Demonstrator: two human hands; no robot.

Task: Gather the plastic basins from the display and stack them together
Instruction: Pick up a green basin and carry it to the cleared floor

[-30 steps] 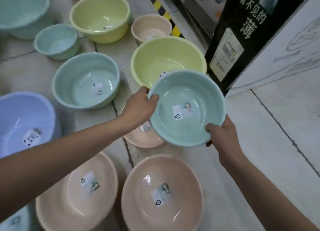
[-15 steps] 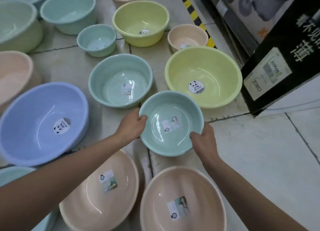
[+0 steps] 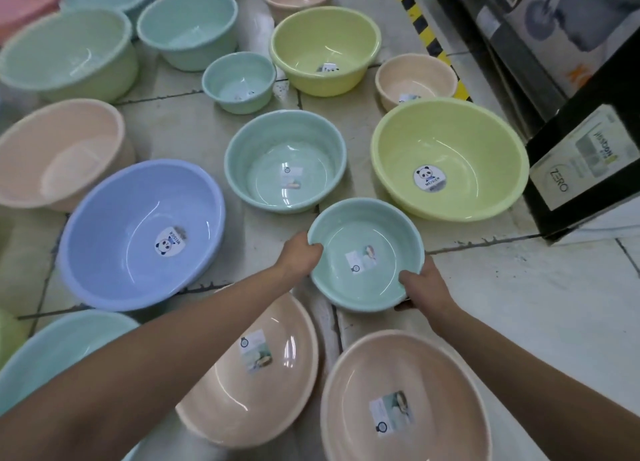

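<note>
The left hand (image 3: 299, 258) curls its fingers over the left rim of the small round mint-green plastic basin (image 3: 367, 232). That basin is held level just above the floor. The right hand (image 3: 424, 285) grips its near-right rim. The likeliest nest, a wider round mint-green plastic basin (image 3: 285, 161), sits just beyond the small basin and to its left, on the left hand's side. A large round yellow-green plastic basin (image 3: 448, 159) lies beyond it to the right.

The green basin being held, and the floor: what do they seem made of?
Green basin: likely moulded plastic, smooth and glossy; light streaks curve across its inside, and the rim is rolled. Floor: apparently pale tile, duller and scuffed, with dark joint lines.
</note>
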